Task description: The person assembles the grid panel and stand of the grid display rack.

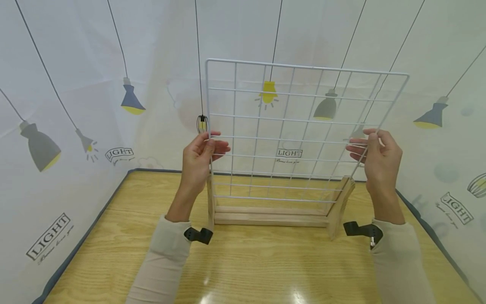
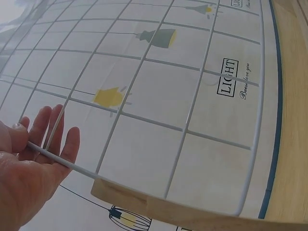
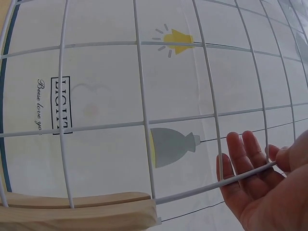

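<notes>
A white wire grid panel point(image 1: 282, 139) stands tilted between both hands above a light wooden stand point(image 1: 271, 218). My left hand point(image 1: 197, 160) pinches the panel's left side wire, the thumb on the near side and the fingertips reaching behind the grid. On the opposite side wire my right hand point(image 1: 383, 162) grips at about the same height. The panel's lower part lies between the stand's two uprights, its bottom wire above the crossbar. In the right wrist view an upright point(image 3: 82, 211) shows a lengthwise groove; whether the panel's edges sit in the grooves I cannot tell.
The stand rests on a wood-grain tabletop point(image 1: 243, 261). White sheets point(image 1: 159, 105) printed with lamps enclose the table at the back and both sides, with a dark blue border along the bottom. Black wrist mounts point(image 1: 199, 235) stick out from both sleeves.
</notes>
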`<state>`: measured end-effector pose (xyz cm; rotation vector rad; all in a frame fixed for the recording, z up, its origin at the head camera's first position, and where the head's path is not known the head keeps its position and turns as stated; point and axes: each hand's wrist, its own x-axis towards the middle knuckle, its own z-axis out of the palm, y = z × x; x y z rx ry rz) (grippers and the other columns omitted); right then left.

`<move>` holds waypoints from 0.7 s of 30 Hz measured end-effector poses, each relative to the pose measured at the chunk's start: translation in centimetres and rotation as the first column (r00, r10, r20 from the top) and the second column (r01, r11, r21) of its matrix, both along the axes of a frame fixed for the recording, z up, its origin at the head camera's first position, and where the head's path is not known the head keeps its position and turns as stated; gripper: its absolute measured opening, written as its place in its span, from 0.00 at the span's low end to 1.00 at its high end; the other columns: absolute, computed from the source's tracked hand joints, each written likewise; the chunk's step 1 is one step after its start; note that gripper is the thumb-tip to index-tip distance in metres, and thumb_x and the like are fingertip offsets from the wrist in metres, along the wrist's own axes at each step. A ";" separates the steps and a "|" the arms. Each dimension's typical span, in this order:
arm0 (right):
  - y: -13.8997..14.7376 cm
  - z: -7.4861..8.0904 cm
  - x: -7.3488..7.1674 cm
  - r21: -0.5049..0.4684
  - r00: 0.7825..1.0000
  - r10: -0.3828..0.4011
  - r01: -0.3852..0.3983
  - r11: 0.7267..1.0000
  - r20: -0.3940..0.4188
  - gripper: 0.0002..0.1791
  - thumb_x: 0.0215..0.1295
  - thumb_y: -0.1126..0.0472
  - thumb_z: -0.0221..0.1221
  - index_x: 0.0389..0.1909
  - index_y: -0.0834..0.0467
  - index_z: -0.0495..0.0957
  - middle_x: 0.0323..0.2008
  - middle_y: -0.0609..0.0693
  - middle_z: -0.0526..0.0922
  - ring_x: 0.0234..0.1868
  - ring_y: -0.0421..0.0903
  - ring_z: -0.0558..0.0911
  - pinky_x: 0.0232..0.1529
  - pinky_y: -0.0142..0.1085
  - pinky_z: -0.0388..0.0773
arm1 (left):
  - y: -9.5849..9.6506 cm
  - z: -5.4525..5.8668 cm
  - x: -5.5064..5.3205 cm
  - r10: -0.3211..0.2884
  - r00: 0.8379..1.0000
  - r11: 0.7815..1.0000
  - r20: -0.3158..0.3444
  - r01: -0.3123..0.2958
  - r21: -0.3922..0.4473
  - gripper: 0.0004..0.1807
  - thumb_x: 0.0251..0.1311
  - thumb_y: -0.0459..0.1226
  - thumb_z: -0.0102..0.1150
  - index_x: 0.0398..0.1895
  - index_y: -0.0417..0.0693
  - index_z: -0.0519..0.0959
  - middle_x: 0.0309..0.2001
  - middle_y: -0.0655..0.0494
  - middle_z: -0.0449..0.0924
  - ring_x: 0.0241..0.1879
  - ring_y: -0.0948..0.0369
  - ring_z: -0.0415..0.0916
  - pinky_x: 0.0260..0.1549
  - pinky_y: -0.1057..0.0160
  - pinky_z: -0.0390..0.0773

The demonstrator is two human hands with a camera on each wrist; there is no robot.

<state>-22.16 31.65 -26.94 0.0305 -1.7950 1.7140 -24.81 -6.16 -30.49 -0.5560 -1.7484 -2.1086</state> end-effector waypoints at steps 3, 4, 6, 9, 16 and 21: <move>0.0 0.0 0.0 0.000 1.000 0.001 -0.001 1.000 0.003 0.13 0.75 0.53 0.53 0.48 0.56 0.78 0.34 0.49 0.89 0.30 0.38 0.88 0.35 0.27 0.84 | 0.0 -0.1 0.0 0.000 1.000 1.000 0.001 0.000 0.002 0.12 0.75 0.33 0.46 0.54 0.39 0.76 0.37 0.61 0.86 0.40 0.60 0.86 0.48 0.52 0.83; 0.0 0.0 0.0 0.000 1.000 0.002 -0.002 1.000 0.006 0.13 0.75 0.52 0.53 0.48 0.56 0.78 0.34 0.49 0.89 0.30 0.38 0.88 0.35 0.27 0.84 | 0.0 -0.1 0.0 0.001 1.000 1.000 0.002 -0.001 0.001 0.12 0.76 0.33 0.46 0.54 0.39 0.76 0.37 0.61 0.86 0.40 0.60 0.86 0.48 0.50 0.83; -0.1 0.1 0.1 -0.002 1.000 0.003 -0.003 1.000 0.012 0.13 0.75 0.52 0.53 0.48 0.56 0.78 0.34 0.49 0.89 0.31 0.38 0.88 0.35 0.27 0.84 | -0.1 -0.2 0.1 0.001 1.000 1.000 0.003 -0.001 0.004 0.12 0.76 0.32 0.45 0.54 0.39 0.77 0.37 0.61 0.86 0.40 0.60 0.86 0.49 0.48 0.82; -0.1 0.0 0.0 -0.005 1.000 0.005 -0.005 1.000 0.016 0.13 0.75 0.52 0.53 0.48 0.56 0.78 0.34 0.48 0.89 0.31 0.39 0.88 0.35 0.27 0.84 | -0.1 -0.3 0.0 0.001 1.000 1.000 0.002 -0.001 0.005 0.12 0.76 0.31 0.44 0.53 0.40 0.77 0.37 0.61 0.87 0.40 0.60 0.86 0.49 0.46 0.82; -0.1 0.0 0.0 -0.003 1.000 0.004 -0.004 1.000 0.010 0.13 0.75 0.52 0.53 0.48 0.56 0.78 0.33 0.47 0.89 0.30 0.39 0.88 0.34 0.27 0.84 | -0.1 -0.5 0.0 0.001 1.000 1.000 0.005 -0.001 0.002 0.13 0.76 0.33 0.45 0.54 0.38 0.76 0.37 0.61 0.87 0.40 0.60 0.86 0.48 0.48 0.83; -0.1 0.1 0.1 -0.010 1.000 0.012 -0.012 1.000 0.007 0.13 0.75 0.53 0.53 0.47 0.57 0.78 0.32 0.45 0.88 0.30 0.39 0.88 0.34 0.27 0.84 | -0.1 -0.5 0.1 -0.003 1.000 1.000 0.012 0.003 0.006 0.15 0.75 0.36 0.46 0.55 0.33 0.75 0.37 0.62 0.87 0.40 0.60 0.86 0.49 0.48 0.82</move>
